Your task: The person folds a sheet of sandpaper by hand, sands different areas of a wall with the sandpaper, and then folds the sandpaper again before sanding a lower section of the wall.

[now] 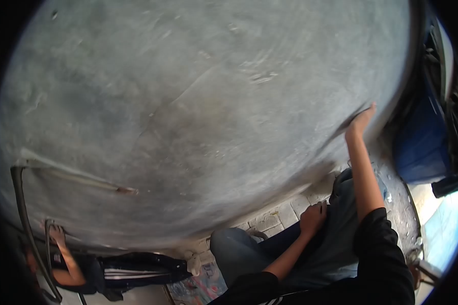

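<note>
This looks like a rough workshop or building area, though exactly which is unclear. A scuffed, concrete-like grey surface [188,101] spreads before both hands. Brick-like paving [286,213] shows just beside the left hand [313,218], a colour-splotched board [208,279] lies beyond it, and a blue container [422,140] stands right of the right hand [361,122].

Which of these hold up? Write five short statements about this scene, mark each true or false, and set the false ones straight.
1. The right hand is at the large grey surface. True.
2. The left hand is pressed flat on that surface too. False: it is by the wearer's jeans.
3. Another person's dark trousers have white stripes. True.
4. The large bin-like object at the picture's right is red. False: it is blue.
5. The wearer's right sleeve is white. False: it is black.
</note>
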The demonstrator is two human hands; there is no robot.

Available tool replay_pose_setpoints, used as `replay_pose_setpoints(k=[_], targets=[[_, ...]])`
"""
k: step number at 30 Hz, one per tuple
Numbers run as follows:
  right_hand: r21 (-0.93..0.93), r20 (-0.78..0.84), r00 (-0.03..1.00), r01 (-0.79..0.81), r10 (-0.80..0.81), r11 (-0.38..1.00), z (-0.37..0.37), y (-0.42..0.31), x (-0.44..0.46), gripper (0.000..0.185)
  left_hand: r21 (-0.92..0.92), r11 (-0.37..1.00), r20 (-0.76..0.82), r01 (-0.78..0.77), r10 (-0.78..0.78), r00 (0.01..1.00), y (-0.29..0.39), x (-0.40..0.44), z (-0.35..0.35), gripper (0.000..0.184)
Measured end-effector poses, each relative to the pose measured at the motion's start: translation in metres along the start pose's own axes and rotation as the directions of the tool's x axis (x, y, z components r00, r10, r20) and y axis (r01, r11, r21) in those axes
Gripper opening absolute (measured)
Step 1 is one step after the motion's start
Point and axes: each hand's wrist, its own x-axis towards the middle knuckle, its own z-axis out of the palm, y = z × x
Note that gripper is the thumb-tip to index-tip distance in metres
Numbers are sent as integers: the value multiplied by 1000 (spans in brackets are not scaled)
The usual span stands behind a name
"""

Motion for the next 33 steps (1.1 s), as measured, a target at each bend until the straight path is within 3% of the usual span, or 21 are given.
replay_pose_setpoints(k=[1,3,5,7,9,11,13,15,18,19,24,27,28,30,31,33], targets=[[50,5,1000,10,-11,999,-3,-1,8,72,-19,1000,23,6,-5,1000,5,-6,4,43],[-42,-92,996,-4,0,999,26,-1,-51,72,1,1000,4,-4,4,1000,-20,2,-16,44],[-29,6,1000,1,0,1000,21,11,-47,70,-29,1000,-10,-9,9,1000,-20,8,-6,43],[169,153,978,-167,142,971,14,-2,-11,67,-64,998,-31,-16,14,999,-15,11,3,43],[-7,12,1000,-24,24,1000,16,-4,-16,61,-65,997,-39,-31,29,999,-17,5,2,43],[-231,28,994,113,-110,966,16,8,-45,59,-50,999,1,16,-16,1000,-13,4,0,44],[-172,4,997,75,-76,982,16,11,-34,59,-74,997,-57,26,-30,998,-14,4,0,46],[-96,18,989,151,-150,984,6,29,8,55,-98,995,2,1,-1,1000,-13,3,-3,49],[-57,32,999,-13,14,998,19,-3,-42,55,-116,993,2,-12,13,1000,-13,1,-4,48],[-94,103,995,11,-1,995,22,-13,-61,61,-118,993,7,-5,5,1000,-11,0,-7,48],[-40,108,992,-58,62,997,21,-23,-43,64,-128,992,-1,-5,5,1000,-12,-3,-9,48],[-203,69,992,114,-102,972,15,2,-35,62,-119,993,-13,-9,7,1000,-16,1,-1,47],[-206,82,993,105,-90,973,10,12,-18,62,-116,993,-13,-15,14,1000,-15,2,-5,46],[-205,108,954,297,-280,932,6,27,8,58,-129,991,-36,35,-40,999,-11,-4,-3,45],[-264,248,865,494,-437,828,5,25,-9,55,-150,988,-59,36,-46,997,-11,-6,-2,45],[-282,129,960,274,-247,919,21,0,-53,55,-175,983,-97,50,-68,993,-14,-1,-2,46]])
